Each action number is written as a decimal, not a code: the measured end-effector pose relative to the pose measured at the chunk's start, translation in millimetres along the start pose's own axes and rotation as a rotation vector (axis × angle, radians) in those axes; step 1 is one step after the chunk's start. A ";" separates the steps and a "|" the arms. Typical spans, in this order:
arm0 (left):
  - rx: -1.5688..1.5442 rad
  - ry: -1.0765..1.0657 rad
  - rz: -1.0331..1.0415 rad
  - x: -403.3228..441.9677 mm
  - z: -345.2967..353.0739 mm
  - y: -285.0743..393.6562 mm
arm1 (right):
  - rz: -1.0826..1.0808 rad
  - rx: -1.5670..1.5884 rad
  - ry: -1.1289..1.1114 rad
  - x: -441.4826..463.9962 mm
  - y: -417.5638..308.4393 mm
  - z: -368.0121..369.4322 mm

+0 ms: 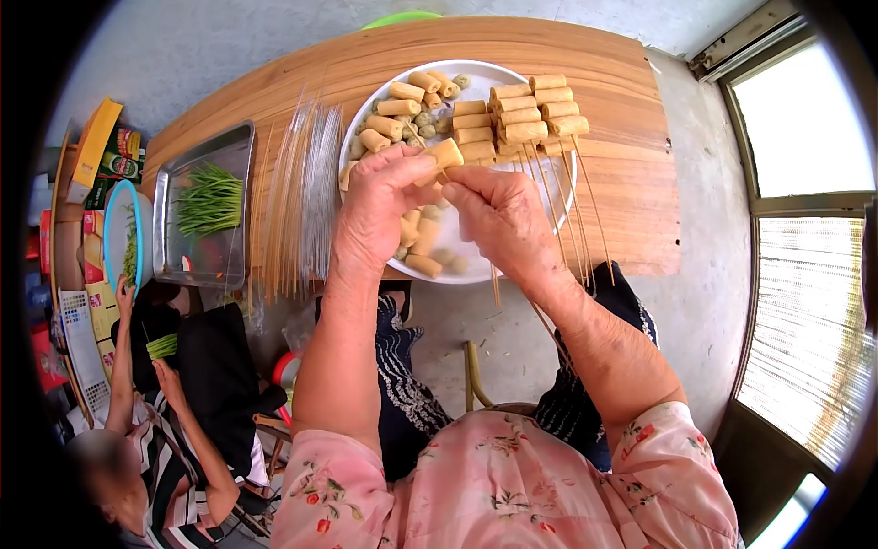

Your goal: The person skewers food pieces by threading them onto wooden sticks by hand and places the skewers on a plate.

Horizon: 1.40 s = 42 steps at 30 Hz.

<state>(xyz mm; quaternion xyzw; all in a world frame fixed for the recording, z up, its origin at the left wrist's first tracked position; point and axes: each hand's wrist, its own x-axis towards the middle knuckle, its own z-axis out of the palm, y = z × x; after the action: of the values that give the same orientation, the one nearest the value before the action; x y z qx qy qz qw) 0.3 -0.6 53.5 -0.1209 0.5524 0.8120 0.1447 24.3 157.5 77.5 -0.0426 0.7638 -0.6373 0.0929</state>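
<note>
My left hand point(389, 192) pinches a short tan tofu-skin roll point(446, 153) above the round white tray point(350, 137). Close beside it, my right hand point(503, 215) is closed on a thin wooden skewer point(543, 318), whose lower length shows past my forearm; its upper part is mostly hidden by my fingers. Loose rolls point(398, 107) and small greyish-green balls point(426, 124) lie in the tray to the left and below my hands. Skewered rolls point(521, 116) are stacked at the tray's right, their sticks point(593, 210) pointing towards me over the table edge.
Bare skewers point(297, 201) lie in a bundle on the wooden table point(631, 183), left of the tray. Further left, a metal tray point(249, 165) holds cut green stalks point(208, 199). A seated person point(174, 439) at lower left holds green stalks beside a blue-rimmed basin point(112, 220).
</note>
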 end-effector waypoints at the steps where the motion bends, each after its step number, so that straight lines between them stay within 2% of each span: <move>1: 0.000 0.007 0.013 -0.6 1.6 -0.1 | -0.022 -0.011 0.010 0.9 3.4 0.4; 5: 0.093 0.052 0.033 0.6 -3.8 5.3 | -0.119 -0.078 0.015 2.7 13.5 2.0; 8: 0.160 0.102 0.076 3.8 -13.8 13.7 | -0.061 -0.075 0.056 4.2 15.5 -2.7; 12: 0.722 0.256 0.182 15.5 -38.4 9.0 | 0.050 0.079 0.105 8.6 6.9 -14.8; 13: 1.035 0.261 0.159 23.2 -49.4 7.5 | 0.115 0.126 0.097 8.6 4.3 -16.5; 16: 1.540 0.292 0.464 26.4 -50.9 -12.1 | 0.128 0.155 0.093 9.4 2.0 -18.4; 21: 1.891 0.033 0.709 32.3 -35.6 -36.2 | 0.129 0.171 0.079 8.2 0.8 -18.2; 24: 1.953 0.038 0.555 36.3 -32.7 -41.5 | 0.124 0.172 0.075 8.1 1.7 -18.3; 30: 1.839 0.131 0.625 39.3 -32.2 -41.8 | 0.120 0.135 0.068 8.3 1.2 -19.9; 33: 1.708 0.173 0.366 36.3 -21.9 -26.7 | 0.091 0.113 0.049 7.3 2.5 -20.9; 36: 0.675 0.220 0.195 35.5 -29.9 -7.7 | 0.039 0.045 0.017 5.6 4.4 -20.3; 37: 0.479 0.274 0.175 32.1 -26.7 0.7 | 0.017 0.013 0.004 5.3 5.4 -19.2; 40: -0.039 0.213 0.115 31.2 -40.3 7.2 | -0.200 -0.195 0.072 5.8 10.2 -12.2; 42: -0.126 0.236 0.105 30.4 -42.6 8.0 | -0.176 -0.254 0.071 5.1 7.4 -11.2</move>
<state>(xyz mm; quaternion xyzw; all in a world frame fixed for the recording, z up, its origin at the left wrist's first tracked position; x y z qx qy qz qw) -29.3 -40.0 34.2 -0.1955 0.5189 0.8317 0.0280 17.6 168.7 71.8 -0.0981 0.8343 -0.5425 0.0036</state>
